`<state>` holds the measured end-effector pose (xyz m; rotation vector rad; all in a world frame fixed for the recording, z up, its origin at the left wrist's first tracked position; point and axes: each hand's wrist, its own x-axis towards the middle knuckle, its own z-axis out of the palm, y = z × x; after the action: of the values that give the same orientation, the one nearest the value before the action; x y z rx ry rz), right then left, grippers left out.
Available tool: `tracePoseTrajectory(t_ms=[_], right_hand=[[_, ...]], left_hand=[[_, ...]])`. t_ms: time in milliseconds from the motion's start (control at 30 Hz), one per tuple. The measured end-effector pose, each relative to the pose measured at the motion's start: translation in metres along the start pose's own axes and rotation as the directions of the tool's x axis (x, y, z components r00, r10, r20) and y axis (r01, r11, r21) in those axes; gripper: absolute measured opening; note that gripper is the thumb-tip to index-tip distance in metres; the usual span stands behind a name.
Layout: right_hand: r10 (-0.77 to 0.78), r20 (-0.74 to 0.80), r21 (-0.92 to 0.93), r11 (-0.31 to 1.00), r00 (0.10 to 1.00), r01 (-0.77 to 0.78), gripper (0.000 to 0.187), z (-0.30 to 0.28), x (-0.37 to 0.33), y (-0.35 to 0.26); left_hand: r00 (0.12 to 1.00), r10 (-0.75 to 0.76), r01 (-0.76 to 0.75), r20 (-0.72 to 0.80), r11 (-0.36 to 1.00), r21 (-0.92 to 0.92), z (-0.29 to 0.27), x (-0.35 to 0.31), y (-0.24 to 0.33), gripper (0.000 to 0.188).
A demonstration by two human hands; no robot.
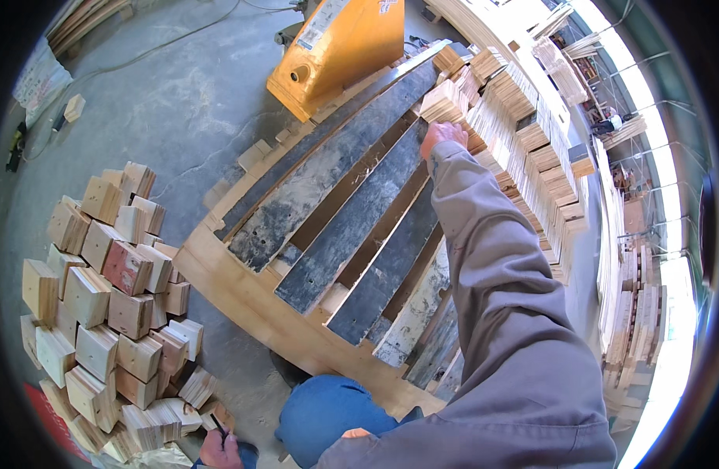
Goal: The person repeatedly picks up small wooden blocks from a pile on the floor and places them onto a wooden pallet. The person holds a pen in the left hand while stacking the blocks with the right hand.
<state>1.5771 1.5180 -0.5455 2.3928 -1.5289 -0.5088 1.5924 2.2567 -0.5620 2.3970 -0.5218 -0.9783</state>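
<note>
My right arm stretches forward over dark slats. At its end my right hand (444,139) is closed, its curled fingers against a plywood block (445,102) at the near end of long stacked rows; the fingertips are partly hidden. At the lower left edge my left hand (220,451) pinches a thin black pen-like stick (218,424), beside a heap of plywood blocks (130,313). The worn black and grey slats (351,223) lie side by side with gaps between them, on a pale wooden frame (258,328).
A yellow metal machine part (336,55) stands at the far side of the slats. More stacked block rows (523,156) run along the right. My blue-clad knee (332,418) is close to the frame. A cable (152,51) crosses the concrete floor (195,102).
</note>
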Motion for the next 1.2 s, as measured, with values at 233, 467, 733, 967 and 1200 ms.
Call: tracePoseTrajectory(t_ms=[233,467,733,967,1200], right_hand=[[-0.113,-0.185,0.129,0.982,0.976,0.138,0.038,0.006,-0.013,-0.004],[-0.243,-0.244,0.102,0.956,0.939,0.274,0.048,0.006,0.01,-0.016],[0.021,-0.055,0.114,0.993,0.998,-0.015,0.045,-0.025,0.051,-0.021],[0.003,-0.032,0.046,0.999,0.999,-0.002,0.045,-0.024,0.044,-0.028],[-0.005,-0.038,0.046,0.999,0.999,0.007,0.051,-0.013,0.038,-0.019]], left_hand=[[0.998,0.032,-0.038,-0.06,0.995,-0.091,0.0,-0.001,0.013,0.029],[1.0,0.022,-0.022,-0.016,0.999,-0.026,0.005,0.002,-0.002,0.029],[1.0,0.022,-0.022,-0.011,1.0,-0.009,0.007,0.005,-0.001,0.028],[1.0,-0.019,0.018,-0.022,1.0,-0.012,0.004,-0.001,-0.002,0.026],[0.999,0.01,-0.013,-0.033,0.995,-0.096,-0.003,0.001,0.004,0.027]])
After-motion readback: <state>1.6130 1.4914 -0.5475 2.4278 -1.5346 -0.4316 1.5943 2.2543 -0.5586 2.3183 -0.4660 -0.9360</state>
